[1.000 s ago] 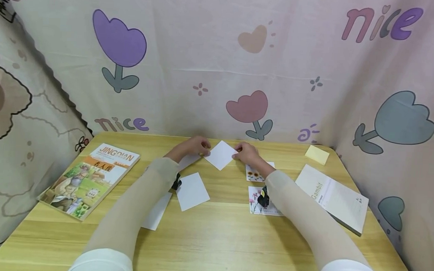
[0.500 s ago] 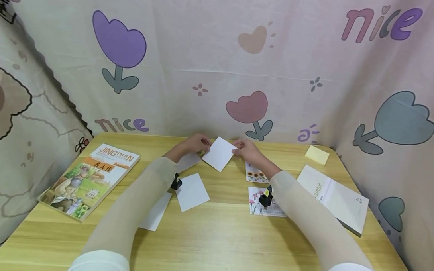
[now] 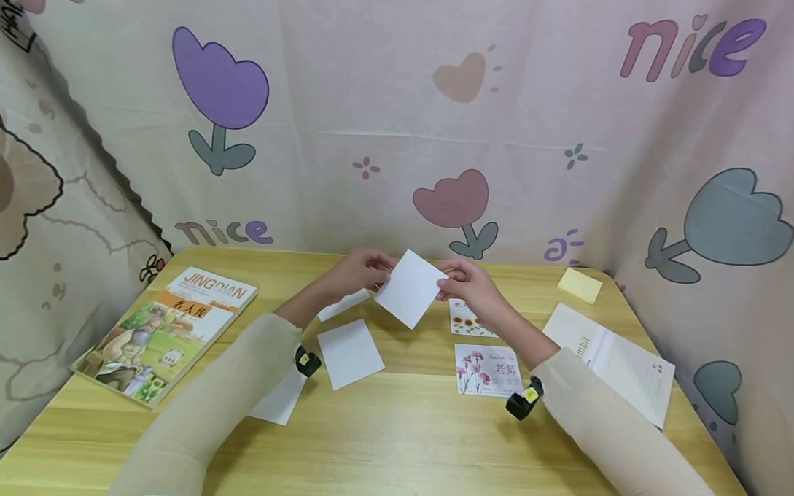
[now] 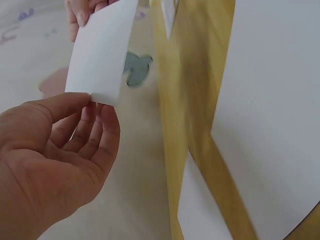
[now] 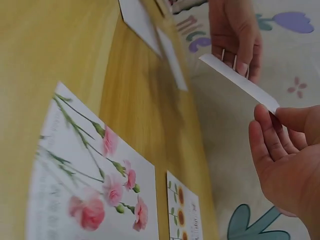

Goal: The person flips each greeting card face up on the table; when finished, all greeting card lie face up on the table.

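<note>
Card (image 3: pixel 411 288), white and blank, held between both hands above the far middle of the surface (image 3: pixel 390 437). Left hand (image 3: pixel 360 268) pinches its left corner, right hand (image 3: pixel 464 279) its right corner. Since a second ago it has lifted off the wood and tilted up.

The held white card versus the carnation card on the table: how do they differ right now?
The white card is lifted off the table, pinched at opposite corners by the left hand and right hand; the carnation card lies flat, touched by neither hand. The white card shows a blank face and sits turned corner-down; the carnation card is printed with pink flowers and lies square. Both look similar in size.
</note>
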Motion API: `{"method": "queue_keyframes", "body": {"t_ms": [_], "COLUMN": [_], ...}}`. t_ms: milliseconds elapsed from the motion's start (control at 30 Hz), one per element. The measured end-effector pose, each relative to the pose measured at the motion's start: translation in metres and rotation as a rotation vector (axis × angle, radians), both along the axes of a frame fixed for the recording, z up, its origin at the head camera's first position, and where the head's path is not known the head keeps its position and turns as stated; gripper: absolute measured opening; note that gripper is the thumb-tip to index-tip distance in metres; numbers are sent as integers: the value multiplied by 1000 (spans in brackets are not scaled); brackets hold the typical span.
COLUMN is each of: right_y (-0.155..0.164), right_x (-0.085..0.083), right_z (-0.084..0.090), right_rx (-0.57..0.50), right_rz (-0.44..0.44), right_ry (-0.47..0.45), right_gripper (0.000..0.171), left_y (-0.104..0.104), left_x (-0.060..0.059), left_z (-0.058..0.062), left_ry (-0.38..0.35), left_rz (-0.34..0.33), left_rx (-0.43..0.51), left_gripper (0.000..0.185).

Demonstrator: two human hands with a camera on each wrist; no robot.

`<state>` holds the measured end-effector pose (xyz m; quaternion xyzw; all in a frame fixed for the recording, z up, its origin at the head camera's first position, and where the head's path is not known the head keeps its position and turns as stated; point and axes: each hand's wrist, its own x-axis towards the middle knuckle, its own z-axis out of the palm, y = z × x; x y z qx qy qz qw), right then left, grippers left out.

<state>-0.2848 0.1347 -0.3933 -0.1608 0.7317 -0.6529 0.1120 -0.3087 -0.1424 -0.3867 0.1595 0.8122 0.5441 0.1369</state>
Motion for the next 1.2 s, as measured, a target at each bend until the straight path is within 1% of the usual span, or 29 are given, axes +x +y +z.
{"method": "queue_keyframes", "body": {"t_ms": [133, 333, 400, 533, 633, 733, 833, 900, 1067, 1200], "right_y": [10, 20, 24, 35, 42, 47, 49, 50, 53, 53], "right_x": [19, 48, 58, 79, 92, 101, 105, 107, 110, 110], "right_z": [7, 16, 17, 21, 22, 18, 15, 15, 17, 18], "right_rx": [-14, -11, 14, 41, 36, 24, 3, 4, 59, 107], "right_rz": [-3, 20, 41, 113, 176, 242, 295, 301, 233, 151], "right_ry": [12, 31, 65, 177, 242, 275, 293, 298, 300, 286], "right_gripper": [38, 36, 33, 31, 29, 26, 25, 24, 22, 20], "left_y": [4, 8, 10, 18, 23, 26, 29, 31, 35, 39], "left_x": [20, 56, 69, 95, 110, 118, 121, 122, 126, 132], "left_z": [5, 14, 16, 15, 12, 7, 1, -2, -4, -1], "left_ry": [-24, -64, -57, -16, -7, -3, 5, 13, 70, 135], "left_rz": [-17, -3, -5, -15, -26, -28, -19, -22, -47, -56], "left_rx": [76, 179, 194, 188, 182, 181, 178, 176, 111, 60], "left_gripper": [27, 29, 29, 28, 27, 27, 29, 30, 27, 25]}}
